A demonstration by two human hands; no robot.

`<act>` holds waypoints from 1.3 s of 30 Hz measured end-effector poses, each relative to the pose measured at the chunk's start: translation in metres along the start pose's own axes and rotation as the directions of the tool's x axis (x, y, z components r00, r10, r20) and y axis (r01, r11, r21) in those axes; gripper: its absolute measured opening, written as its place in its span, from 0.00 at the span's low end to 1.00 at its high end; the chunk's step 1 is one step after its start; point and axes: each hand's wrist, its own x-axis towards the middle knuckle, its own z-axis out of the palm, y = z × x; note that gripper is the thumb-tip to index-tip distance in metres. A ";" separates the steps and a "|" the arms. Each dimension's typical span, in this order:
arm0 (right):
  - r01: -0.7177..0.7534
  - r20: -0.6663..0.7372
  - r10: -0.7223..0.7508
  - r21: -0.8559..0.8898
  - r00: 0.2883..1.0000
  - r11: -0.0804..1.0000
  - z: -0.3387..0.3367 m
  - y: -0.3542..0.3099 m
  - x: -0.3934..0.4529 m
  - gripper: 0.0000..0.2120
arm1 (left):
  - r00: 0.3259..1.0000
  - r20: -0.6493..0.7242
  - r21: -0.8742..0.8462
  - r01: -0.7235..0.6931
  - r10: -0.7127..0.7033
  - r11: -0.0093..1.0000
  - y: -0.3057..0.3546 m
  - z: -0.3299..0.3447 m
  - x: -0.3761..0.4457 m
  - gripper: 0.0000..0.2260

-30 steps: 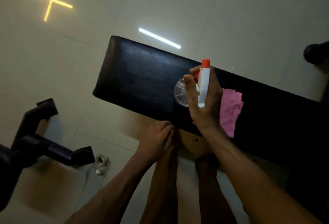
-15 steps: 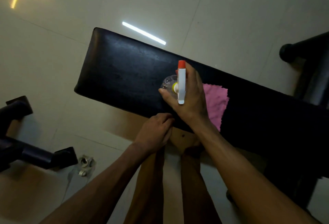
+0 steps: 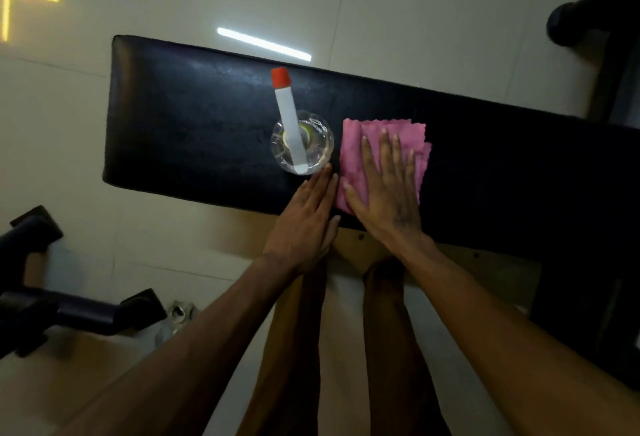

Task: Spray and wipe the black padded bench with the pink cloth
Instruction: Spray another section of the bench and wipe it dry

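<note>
Wiping step at hand: right hand (image 3: 388, 190) flat and open on pink cloth (image 3: 381, 158) mid-frame on black padded bench (image 3: 194, 124), left hand (image 3: 304, 221) open beside upright spray bottle (image 3: 298, 138); next, probably sweeping across.

I see the spray bottle (image 3: 300, 139) standing on the bench (image 3: 194, 124), cloth (image 3: 381, 145) just right of it (my right hand (image 3: 388, 190) flat on top).

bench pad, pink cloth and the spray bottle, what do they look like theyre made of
Bench pad: looks like black vinyl or leather-like upholstery, slightly glossy, with faint sheen and fine creasing.
Pink cloth: soft fabric, likely microfibre; matte, with ragged zigzag edges, under the right hand.
Spray bottle: clear plastic body that catches highlights, with an opaque white head and an orange-red nozzle tip.
</note>
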 end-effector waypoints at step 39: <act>-0.630 -0.207 0.673 0.240 0.710 0.739 0.017 0.075 -0.065 0.31 | 0.998 0.043 0.098 0.040 -0.044 0.994 0.061 0.019 0.076 0.31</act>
